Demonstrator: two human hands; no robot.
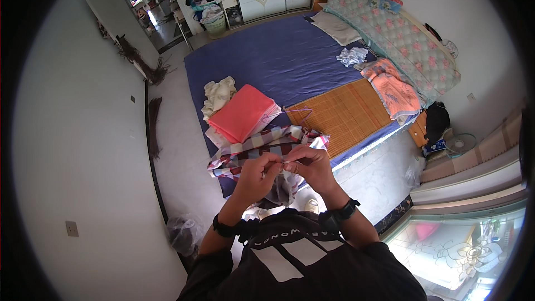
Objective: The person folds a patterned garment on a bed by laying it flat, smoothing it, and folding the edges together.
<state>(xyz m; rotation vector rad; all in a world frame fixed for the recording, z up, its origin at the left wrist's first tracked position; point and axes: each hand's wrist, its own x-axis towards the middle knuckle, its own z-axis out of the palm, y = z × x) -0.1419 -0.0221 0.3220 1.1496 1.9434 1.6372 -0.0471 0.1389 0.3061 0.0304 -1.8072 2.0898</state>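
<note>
My left hand (260,177) and my right hand (310,166) meet fingertip to fingertip above the near edge of the bed. Between them they pinch a small pale bit, too small to identify, seemingly at the edge of the checked cloth. This checked cloth (273,138), in red, white, blue and grey, lies crumpled on the bed. A greyish part of cloth (285,190) hangs just below my fingers. Beyond the hands is a folded coral-pink cloth (244,113). A thin purple clothes hanger (308,113) lies beside it, partly over a bamboo mat.
The bed has a blue sheet (259,54), a bamboo mat (347,108), a cream cloth (219,94) and an orange towel (391,85). A padded floral headboard (397,42) runs along the right. Plastic bags (184,232) sit by the left wall; a window (455,246) is at lower right.
</note>
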